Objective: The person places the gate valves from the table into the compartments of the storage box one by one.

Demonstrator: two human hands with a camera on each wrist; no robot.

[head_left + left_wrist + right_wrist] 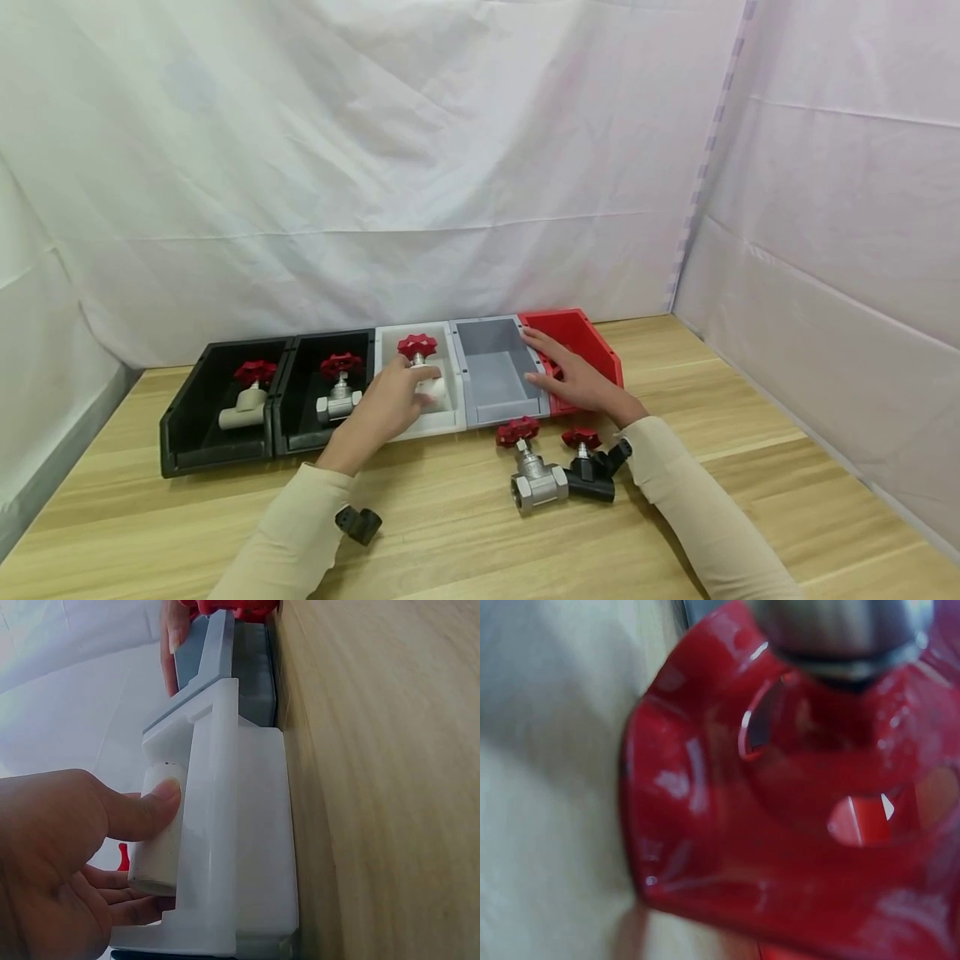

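Backdrop: white sheeting hangs behind and at both sides of a wood-grain counter [442, 533].
Bin row: across the far part of the counter, left to right, black bin [180, 417], black bin [296, 435], white bin [259, 825], gray bin [498, 375], red bin [600, 354].
Left hand [393, 398]: grips the white valve [157, 859], thumb on its pipe body, fingers behind.
White valve: within the white bin, red handwheel upward.
Right hand [573, 377]: fingers extended, gripping nothing, over the adjoining rims of the gray and red bins.
Black bins: a beige valve [243, 411] in the left one, a small silver valve [340, 403] in the right.
Near the gray and red bins: a larger metal valve [536, 479] and, just right of it, a black valve [590, 479], both on the counter.
Right wrist view: a glossy red handwheel [697, 795], close and blurred.
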